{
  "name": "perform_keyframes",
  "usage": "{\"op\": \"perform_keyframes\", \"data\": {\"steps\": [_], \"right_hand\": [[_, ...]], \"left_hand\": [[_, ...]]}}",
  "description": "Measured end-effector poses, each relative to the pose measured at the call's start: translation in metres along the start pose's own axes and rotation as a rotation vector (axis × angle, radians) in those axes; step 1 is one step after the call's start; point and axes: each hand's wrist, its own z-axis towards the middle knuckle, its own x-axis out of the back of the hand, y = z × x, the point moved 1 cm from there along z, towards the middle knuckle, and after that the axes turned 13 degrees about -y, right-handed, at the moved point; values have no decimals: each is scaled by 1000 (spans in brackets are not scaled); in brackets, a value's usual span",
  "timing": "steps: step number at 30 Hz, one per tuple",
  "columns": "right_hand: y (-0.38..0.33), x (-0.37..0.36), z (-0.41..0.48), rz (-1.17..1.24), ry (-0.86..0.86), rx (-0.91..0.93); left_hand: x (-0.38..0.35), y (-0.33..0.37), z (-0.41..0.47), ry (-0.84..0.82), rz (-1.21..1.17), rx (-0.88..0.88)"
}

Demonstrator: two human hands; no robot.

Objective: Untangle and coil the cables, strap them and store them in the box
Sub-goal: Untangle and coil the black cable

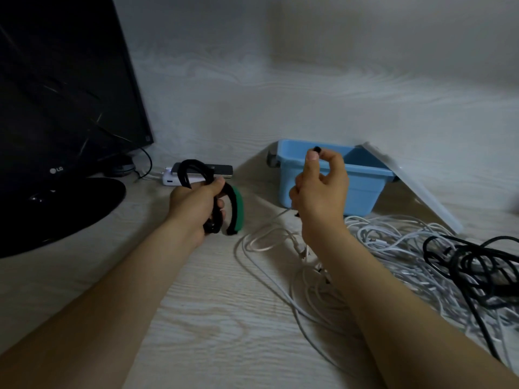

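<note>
Left hand (196, 209): fingers (222, 204) curled tight round a black coil (193, 175). The loops are bunched in the fist, probably so they cannot spring apart. A green strap (236, 209) arcs out from the same grip on the side away from the palm. It is not yet wrapped shut, as far as can be seen.

Right hand (320, 189): raised, with thumb and forefinger pinching a small black cable end (317, 149). The other fingers are loosely curled. A short black piece shows below the palm. I cannot tell whether this end belongs to the coil.

Step, by judgement: closing off one black cable, tail gathered before strapping.

Blue box (331, 189): open, just behind the right hand and near enough for a short drop. No contents are visible from this angle. Its lid (407, 189) leans against the box's right side, out of the way.

White cables (393, 248): a loose tangle on the worktop (224, 318), beneath and to the right of the right forearm, uncoiled.

Black cable (477, 262): a second knotted heap lying on the white ones at the far right.

Monitor (56, 108): far left, on its round foot.

Phone (219, 170): lying on a white charger behind the left hand.
</note>
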Motion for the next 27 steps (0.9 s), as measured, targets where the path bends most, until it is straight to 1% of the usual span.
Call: {"op": "perform_keyframes", "data": {"steps": [2,4,6,10,13,14,16,18,19,22,25,27], "right_hand": [[-1,3,4,-172,-2,58],[-4,3,3,-327,-61,80],[-5,0,-1,-455,-127,105],[1,-10,-14,-532,-224,197],[0,-12,-14,-610,-235,259],[-2,-12,-15,-616,-231,280],[-7,-12,-18,-616,-215,308],[-9,-10,-19,-591,-217,283],[-11,-8,-20,-571,-223,264],[-16,-4,-21,-534,-255,219],[-26,-1,-24,-502,-279,186],[-32,4,-25,-524,-303,176]], "left_hand": [[3,-1,0,40,47,20],[3,-3,-1,25,99,36],[2,-6,-1,18,198,13],[3,-7,4,45,405,-126],[4,1,0,145,532,-228],[1,4,-2,148,561,-284],[-7,8,-8,74,570,-382],[-20,6,-15,-54,565,-421],[-27,3,-19,-99,614,-436],[-44,-5,-33,-169,884,-536],[-58,-10,-40,-289,1075,-570],[-68,-11,-42,-368,1227,-606]]}}
